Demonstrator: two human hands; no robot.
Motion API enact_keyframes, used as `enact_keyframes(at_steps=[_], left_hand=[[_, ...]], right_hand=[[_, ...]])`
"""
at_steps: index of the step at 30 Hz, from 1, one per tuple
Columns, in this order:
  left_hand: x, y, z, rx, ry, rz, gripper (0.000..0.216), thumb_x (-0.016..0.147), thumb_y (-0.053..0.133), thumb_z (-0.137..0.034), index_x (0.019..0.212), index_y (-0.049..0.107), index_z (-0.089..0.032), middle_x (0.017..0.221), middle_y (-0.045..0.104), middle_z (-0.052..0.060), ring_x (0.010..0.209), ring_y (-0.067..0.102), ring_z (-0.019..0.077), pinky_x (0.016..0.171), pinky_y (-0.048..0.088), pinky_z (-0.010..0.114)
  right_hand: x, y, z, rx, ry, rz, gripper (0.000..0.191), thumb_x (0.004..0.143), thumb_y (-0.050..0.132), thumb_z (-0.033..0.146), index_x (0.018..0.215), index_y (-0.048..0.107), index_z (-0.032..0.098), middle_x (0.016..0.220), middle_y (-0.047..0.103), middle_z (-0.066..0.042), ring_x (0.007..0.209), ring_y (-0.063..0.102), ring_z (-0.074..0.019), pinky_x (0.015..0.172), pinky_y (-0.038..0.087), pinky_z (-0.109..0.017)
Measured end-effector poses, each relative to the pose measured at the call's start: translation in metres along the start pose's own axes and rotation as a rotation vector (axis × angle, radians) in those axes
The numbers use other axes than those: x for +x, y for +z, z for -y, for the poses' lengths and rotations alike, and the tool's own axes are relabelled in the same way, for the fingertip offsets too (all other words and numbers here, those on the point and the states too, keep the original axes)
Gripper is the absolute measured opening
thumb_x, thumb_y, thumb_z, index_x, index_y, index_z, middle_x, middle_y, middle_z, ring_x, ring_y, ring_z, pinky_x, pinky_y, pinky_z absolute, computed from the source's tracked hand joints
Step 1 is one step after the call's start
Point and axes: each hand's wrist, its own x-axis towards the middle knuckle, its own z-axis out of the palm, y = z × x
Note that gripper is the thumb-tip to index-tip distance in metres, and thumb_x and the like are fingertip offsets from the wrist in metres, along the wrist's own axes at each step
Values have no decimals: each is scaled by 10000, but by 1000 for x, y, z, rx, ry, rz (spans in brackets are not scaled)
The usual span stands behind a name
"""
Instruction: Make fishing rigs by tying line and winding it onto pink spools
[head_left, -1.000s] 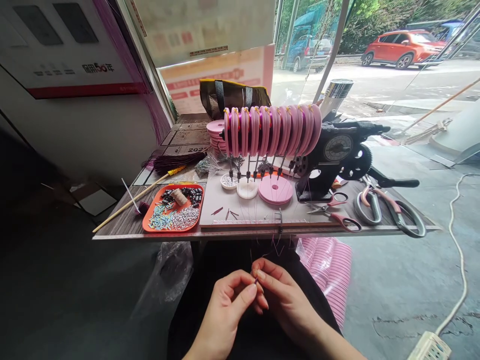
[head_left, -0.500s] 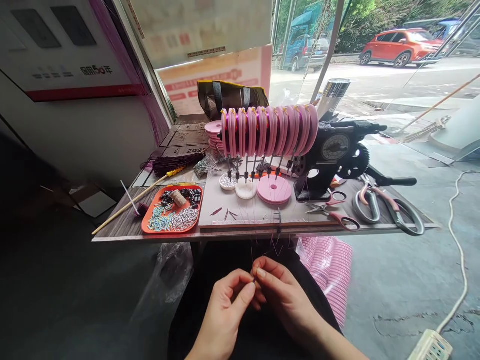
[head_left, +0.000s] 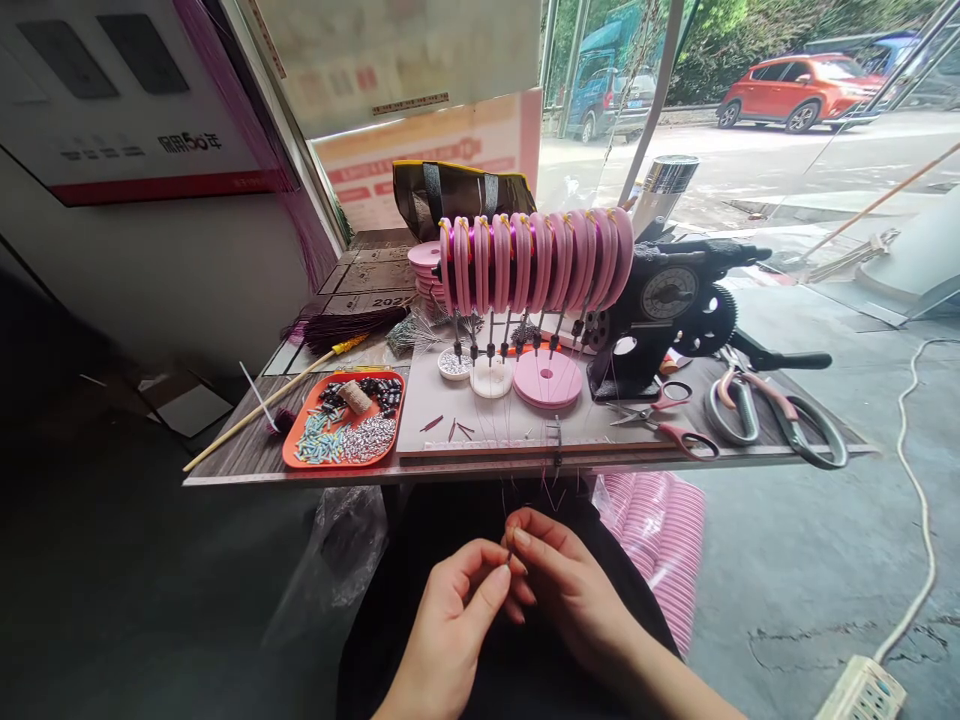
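My left hand (head_left: pixel 456 612) and my right hand (head_left: pixel 574 588) meet over my dark lap, just below the table's front edge. Thumb and forefinger of each are pinched together on a thin line (head_left: pixel 504 495). A tiny dark bit shows between the fingertips, too small to name. Fine lines hang over the edge from a row of pink ring-shaped spools (head_left: pixel 536 262), mounted on a black hand-cranked machine (head_left: pixel 667 300). Past my fingers, a small metal clip (head_left: pixel 557 440) stands at the board's front edge.
An orange tray (head_left: pixel 288 450) of small parts sits left, beside a bamboo stick (head_left: pixel 259 413). Two small white dishes and a flat pink disc (head_left: pixel 547 378) rest on the board. Scissors (head_left: pixel 682 440) and pliers (head_left: pixel 806 430) lie right. Bagged pink spools (head_left: pixel 660 560) are below the table.
Both hands keep their pinch at nearly the same spot, with only slight finger movement. The view has shifted very slightly.
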Motion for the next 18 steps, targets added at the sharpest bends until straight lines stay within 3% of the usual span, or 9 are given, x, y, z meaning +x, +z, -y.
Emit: enact_keyframes(at_steps=[4,11,18], left_hand=[[0,-1,1,48,7,-10,173,807,579,-332,785,628,-168,689,624,13,649,548,141,672,447,237],[-1,1,-8,425,120,-135,99,744,648,-283,769,657,-188,739,675,33,711,607,187,693,454,241],[1,-4,-3,403,100,-115,175,808,578,-326,735,655,-187,724,673,28,710,605,180,689,444,235]], right_hand=[[-1,0,0,-15,2,-14,276,686,726,364,731,546,160,544,482,55,430,379,-55,430,373,-195],[-3,-2,4,-263,-88,-131,270,702,704,372,665,554,151,596,507,25,592,431,-95,608,361,-219],[-5,-1,6,-441,-113,-134,284,718,675,400,665,549,151,591,491,22,604,420,-111,609,333,-237]])
